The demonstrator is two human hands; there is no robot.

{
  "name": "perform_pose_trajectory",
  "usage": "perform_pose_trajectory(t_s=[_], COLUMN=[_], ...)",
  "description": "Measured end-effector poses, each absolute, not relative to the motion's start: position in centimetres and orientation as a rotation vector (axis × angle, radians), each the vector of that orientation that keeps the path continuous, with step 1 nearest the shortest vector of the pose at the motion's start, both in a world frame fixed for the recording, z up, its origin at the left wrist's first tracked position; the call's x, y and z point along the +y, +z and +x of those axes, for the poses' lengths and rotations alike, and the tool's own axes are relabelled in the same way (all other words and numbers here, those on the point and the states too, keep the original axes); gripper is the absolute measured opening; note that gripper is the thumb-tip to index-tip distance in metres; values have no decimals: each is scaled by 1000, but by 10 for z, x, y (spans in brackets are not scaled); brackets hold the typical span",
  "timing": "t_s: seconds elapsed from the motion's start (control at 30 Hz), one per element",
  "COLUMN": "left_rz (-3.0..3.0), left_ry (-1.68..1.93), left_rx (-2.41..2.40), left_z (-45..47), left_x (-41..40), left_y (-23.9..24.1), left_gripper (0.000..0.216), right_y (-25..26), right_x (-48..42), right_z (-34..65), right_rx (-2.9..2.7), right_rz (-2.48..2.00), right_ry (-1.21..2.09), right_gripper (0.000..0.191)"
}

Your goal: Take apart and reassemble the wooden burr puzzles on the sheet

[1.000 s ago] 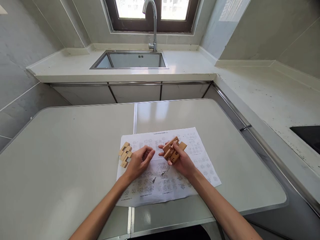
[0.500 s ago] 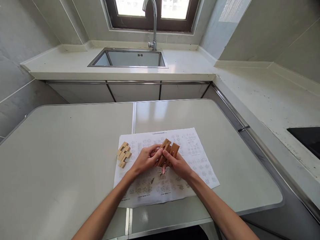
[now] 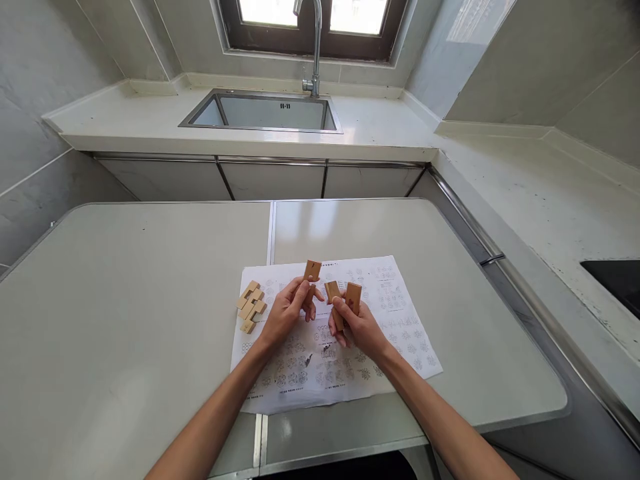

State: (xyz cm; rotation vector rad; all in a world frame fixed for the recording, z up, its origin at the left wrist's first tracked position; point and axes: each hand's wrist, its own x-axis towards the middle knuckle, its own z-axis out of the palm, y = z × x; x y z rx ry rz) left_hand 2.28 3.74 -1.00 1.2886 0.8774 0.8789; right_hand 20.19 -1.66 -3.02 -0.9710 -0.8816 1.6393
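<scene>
Above the printed sheet (image 3: 345, 373), my left hand (image 3: 287, 312) is closed on a wooden puzzle piece (image 3: 313, 270), which sticks up past the thumb; its lower part is partly hidden by the fingers. A short gap to the right, my right hand (image 3: 357, 327) grips wooden puzzle pieces (image 3: 353, 297), two upright ends showing above the thumb. Whether these are separate or joined I cannot tell. Left of my left hand, several lighter notched wooden pieces (image 3: 251, 307) lie together at the sheet's left edge.
The sheet, covered in small line diagrams, lies on a pale folding table (image 3: 135, 320) with a metal seam. Beyond it stands a counter with a steel sink (image 3: 275, 113) and a tap (image 3: 316, 53). Another counter (image 3: 550, 193) runs along the right, with a black hob edge (image 3: 615, 283).
My hands have moved apart. The wooden pieces held together between them are now split, one part in my left hand and the other in my right. The view has shifted slightly.
</scene>
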Motion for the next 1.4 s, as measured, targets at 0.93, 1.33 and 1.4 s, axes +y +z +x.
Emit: perform_pose_trajectory(t_s=[0.93, 1.33, 1.4], left_rz=[1488, 1652, 1647], left_ry=[829, 800, 816], left_rx=[946, 844, 863], left_z=[20, 25, 24], left_x=[30, 26, 26], left_y=[-13, -13, -13], left_gripper=[43, 42, 37], right_y=[-23, -24, -22], right_x=[-21, -21, -18], right_z=[197, 196, 197], right_rx=[-678, -742, -708], right_rz=[-875, -833, -813], right_ry=[1538, 1596, 1590], right_gripper=[35, 35, 36])
